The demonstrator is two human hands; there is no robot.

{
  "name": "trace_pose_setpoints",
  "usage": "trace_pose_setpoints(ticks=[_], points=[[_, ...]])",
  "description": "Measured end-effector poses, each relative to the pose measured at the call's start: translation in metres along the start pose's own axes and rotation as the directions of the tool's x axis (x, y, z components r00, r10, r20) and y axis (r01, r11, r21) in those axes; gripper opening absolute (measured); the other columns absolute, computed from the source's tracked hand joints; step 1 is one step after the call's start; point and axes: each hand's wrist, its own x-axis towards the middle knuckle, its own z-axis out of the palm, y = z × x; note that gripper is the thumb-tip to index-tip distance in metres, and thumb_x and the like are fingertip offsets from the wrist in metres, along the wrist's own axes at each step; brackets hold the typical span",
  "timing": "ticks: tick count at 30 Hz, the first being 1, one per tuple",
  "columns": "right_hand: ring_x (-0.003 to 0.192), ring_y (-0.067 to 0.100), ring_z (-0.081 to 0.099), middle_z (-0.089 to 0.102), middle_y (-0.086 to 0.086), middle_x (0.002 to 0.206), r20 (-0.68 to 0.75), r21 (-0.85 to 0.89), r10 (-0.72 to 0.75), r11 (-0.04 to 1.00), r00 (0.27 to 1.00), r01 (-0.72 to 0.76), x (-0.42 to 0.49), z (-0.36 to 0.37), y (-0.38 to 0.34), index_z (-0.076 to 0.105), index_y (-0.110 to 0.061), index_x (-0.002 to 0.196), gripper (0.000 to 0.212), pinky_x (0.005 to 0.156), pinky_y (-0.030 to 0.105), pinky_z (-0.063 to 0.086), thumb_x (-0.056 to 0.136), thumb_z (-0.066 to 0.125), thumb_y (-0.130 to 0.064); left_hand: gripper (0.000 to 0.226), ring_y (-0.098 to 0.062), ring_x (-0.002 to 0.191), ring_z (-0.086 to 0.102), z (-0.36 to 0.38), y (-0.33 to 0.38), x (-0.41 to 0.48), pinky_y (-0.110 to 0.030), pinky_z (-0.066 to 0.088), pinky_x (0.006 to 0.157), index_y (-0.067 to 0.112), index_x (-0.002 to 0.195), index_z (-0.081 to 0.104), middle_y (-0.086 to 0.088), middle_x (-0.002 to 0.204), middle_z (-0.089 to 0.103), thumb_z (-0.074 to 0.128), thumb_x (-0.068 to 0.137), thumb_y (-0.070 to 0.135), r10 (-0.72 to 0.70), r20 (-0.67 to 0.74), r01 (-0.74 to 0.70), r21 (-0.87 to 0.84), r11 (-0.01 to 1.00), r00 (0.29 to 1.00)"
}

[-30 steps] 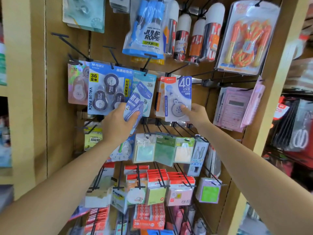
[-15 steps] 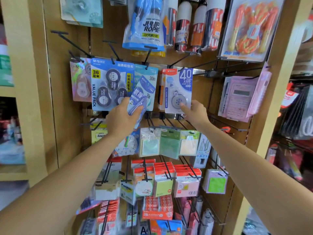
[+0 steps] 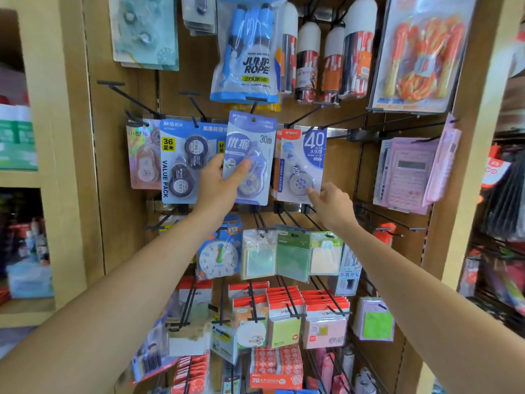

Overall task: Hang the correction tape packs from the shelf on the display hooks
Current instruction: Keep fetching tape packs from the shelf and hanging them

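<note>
My left hand (image 3: 220, 182) grips a light-blue 30m correction tape pack (image 3: 251, 155) by its lower left side and holds it upright against the pegboard. Its hang hole sits close to the tip of a black display hook (image 3: 253, 108); whether the hook passes through it I cannot tell. My right hand (image 3: 331, 203) touches the bottom right corner of a white and blue 40 correction tape pack (image 3: 302, 163) that hangs just to the right. A blue 36m value pack (image 3: 184, 160) and a holographic tape pack (image 3: 143, 155) hang to the left.
Bare black hooks (image 3: 125, 95) jut out at the upper left. A jump rope bag (image 3: 250, 52) hangs right above the held pack. Pink calculators (image 3: 409, 172) hang at the right, sticky notes (image 3: 292, 257) and a toy clock (image 3: 217, 258) below my hands.
My left hand has raised the light-blue pack from a tilted position low in front of the hanging packs to upright, level with the hook. My right hand stays at the 40 pack.
</note>
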Motion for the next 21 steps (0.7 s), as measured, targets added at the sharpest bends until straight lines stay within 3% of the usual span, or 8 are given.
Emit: trace_pose_setpoints(ticks=[4, 10, 15, 18, 21], points=[[0.080, 0.013, 0.066, 0.068, -0.001, 0.104, -0.007, 0.006, -0.009, 1.000, 1.000, 0.009, -0.003, -0.002, -0.001, 0.056, -0.016, 0.114, 0.043, 0.058, 0.023, 0.048, 0.097, 0.050, -0.056, 0.028, 0.000, 0.091, 0.069, 0.005, -0.004, 0.004, -0.014, 0.052, 0.072, 0.012, 0.113, 0.065, 0.007, 0.106, 0.073, 0.068, 0.096, 0.034, -0.050, -0.046, 0.050, -0.021, 0.999, 0.998], [0.081, 0.015, 0.067, 0.071, 0.002, 0.110, -0.011, 0.030, -0.027, 0.999, 1.000, 0.027, -0.003, -0.001, 0.001, 0.056, -0.016, 0.116, 0.044, 0.057, 0.021, 0.048, 0.097, 0.050, -0.055, 0.024, 0.006, 0.088, 0.069, 0.005, -0.010, -0.002, -0.008, 0.050, 0.066, 0.017, 0.114, 0.067, 0.010, 0.105, 0.073, 0.067, 0.097, 0.034, -0.094, -0.036, 0.093, -0.040, 0.995, 0.995], [0.083, 0.015, 0.067, 0.070, 0.003, 0.115, -0.001, 0.049, -0.014, 0.999, 1.000, 0.014, -0.003, 0.000, 0.001, 0.056, -0.016, 0.121, 0.045, 0.060, 0.021, 0.049, 0.097, 0.051, -0.053, 0.023, -0.002, 0.093, 0.071, 0.010, -0.005, 0.002, -0.020, 0.057, 0.076, 0.018, 0.111, 0.069, 0.009, 0.104, 0.075, 0.068, 0.096, 0.035, -0.114, -0.061, 0.110, -0.073, 0.991, 0.992], [0.074, 0.009, 0.063, 0.071, 0.003, 0.113, -0.023, 0.011, -0.035, 0.999, 0.999, 0.036, -0.003, -0.002, 0.001, 0.056, -0.015, 0.120, 0.046, 0.056, 0.020, 0.045, 0.097, 0.050, -0.054, 0.023, 0.003, 0.088, 0.070, 0.014, -0.003, 0.004, -0.015, 0.053, 0.071, 0.015, 0.110, 0.069, 0.011, 0.102, 0.075, 0.068, 0.096, 0.033, -0.152, -0.062, 0.145, -0.099, 0.984, 0.986], [0.077, 0.009, 0.064, 0.070, 0.002, 0.114, -0.010, 0.023, -0.037, 0.999, 0.999, 0.037, -0.003, -0.002, 0.001, 0.055, -0.016, 0.121, 0.045, 0.058, 0.019, 0.047, 0.097, 0.050, -0.054, 0.025, 0.004, 0.078, 0.068, 0.017, -0.001, 0.001, -0.009, 0.049, 0.062, 0.010, 0.107, 0.069, 0.007, 0.098, 0.074, 0.070, 0.095, 0.031, -0.184, -0.108, 0.172, -0.105, 0.979, 0.977]])
